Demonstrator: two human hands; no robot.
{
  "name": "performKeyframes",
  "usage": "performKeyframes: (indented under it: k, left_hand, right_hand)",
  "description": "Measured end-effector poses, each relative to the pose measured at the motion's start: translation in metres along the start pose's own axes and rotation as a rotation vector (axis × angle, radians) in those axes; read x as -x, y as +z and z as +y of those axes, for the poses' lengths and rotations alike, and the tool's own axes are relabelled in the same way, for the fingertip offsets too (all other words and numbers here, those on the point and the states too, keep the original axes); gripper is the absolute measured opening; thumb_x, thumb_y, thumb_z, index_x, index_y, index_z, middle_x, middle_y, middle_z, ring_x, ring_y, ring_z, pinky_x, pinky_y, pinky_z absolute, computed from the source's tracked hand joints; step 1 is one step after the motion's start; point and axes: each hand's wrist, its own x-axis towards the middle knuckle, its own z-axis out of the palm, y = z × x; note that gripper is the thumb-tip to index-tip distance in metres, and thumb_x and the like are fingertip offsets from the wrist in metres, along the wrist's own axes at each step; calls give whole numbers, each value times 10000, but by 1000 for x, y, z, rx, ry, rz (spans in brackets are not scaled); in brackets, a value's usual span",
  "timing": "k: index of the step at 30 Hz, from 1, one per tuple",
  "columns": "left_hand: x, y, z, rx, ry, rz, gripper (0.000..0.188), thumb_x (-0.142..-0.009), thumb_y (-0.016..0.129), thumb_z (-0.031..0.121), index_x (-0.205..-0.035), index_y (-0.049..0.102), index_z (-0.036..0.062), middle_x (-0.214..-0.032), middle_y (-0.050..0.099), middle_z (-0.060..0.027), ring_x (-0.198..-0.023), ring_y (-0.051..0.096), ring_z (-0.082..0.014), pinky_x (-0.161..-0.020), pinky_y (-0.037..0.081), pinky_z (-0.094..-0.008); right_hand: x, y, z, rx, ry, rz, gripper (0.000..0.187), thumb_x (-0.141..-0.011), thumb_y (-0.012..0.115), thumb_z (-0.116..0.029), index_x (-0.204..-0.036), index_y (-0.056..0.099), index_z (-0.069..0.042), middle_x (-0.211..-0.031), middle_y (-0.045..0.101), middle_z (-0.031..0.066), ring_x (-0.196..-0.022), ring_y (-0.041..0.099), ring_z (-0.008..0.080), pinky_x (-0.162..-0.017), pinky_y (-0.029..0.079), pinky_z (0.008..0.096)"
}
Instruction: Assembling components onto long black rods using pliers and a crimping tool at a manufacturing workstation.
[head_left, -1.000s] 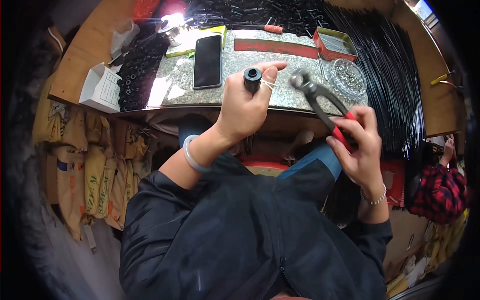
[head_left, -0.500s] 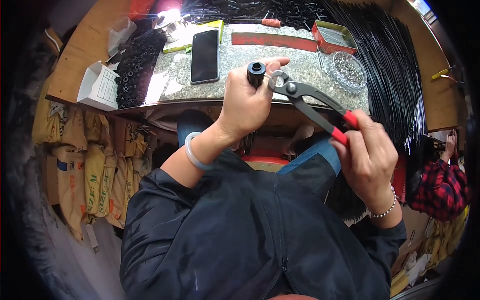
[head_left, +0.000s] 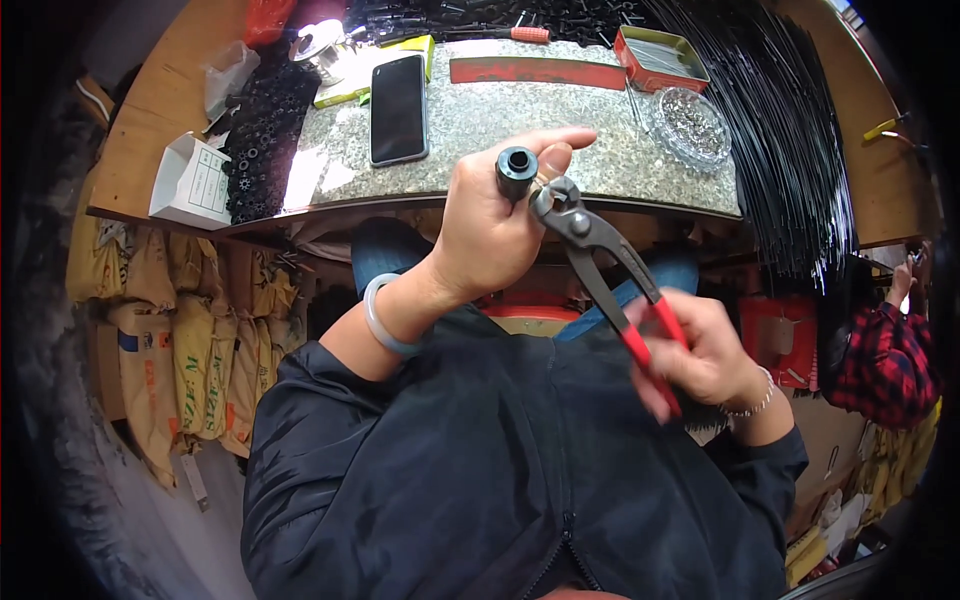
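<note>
My left hand is closed around a black cylindrical part with a round hole in its top end, held upright over the table's near edge. Its index finger points out to the right and the thumb lies beside the part. In my right hand is a pair of pincers with dark jaws and red grips; the fingers are wrapped round both handles and slightly blurred. The pincers' jaws sit right against the left thumb and the side of the black part. What exactly they bite on is too small to make out.
On the speckled tabletop lie a phone, a red strip, a red tin and a glass dish of small metal pieces. Black rods are heaped at right. A white box stands left. Another person's plaid sleeve shows far right.
My right hand has swung down and left, turning the pincers steeper. Their jaws have dropped slightly beside the left thumb. The left hand holds the black part nearly where it was.
</note>
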Motion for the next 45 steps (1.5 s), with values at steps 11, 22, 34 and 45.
performKeyframes:
  k: [11,22,34,45]
  left_hand:
    - [3,6,-3,-8,4,-2,297,-950,470,204,-1094,613,-14,-603,420,97,-544,329,13,-472,247,-174]
    - [3,8,-9,-62,42,48,260,-938,490,171,-1085,628,7,-622,442,82,-569,327,-7,-493,263,-189]
    - [-2,16,-16,-38,30,69,262,-938,490,166,-1085,621,-7,-626,426,71,-566,341,-15,-501,281,-190]
    - [-6,9,-8,62,-91,109,220,-908,502,77,-1066,622,-18,-638,447,64,-586,366,-22,-523,314,-190]
  right_hand:
    - [-2,-2,-4,-732,511,-312,397,-733,644,2,-1080,458,54,-533,532,20,-430,551,115,-414,433,233]
    - [-9,6,8,62,105,-14,536,-881,491,-45,-1383,302,-50,-973,545,157,-844,556,272,-790,446,327]
    - [-11,8,12,-459,423,-86,418,-964,395,-361,-761,527,-20,-579,491,-1,-450,418,51,-420,342,206]
    - [-71,-129,111,994,484,566,226,-809,616,-279,-903,608,-73,-853,638,158,-853,605,337,-713,477,434]
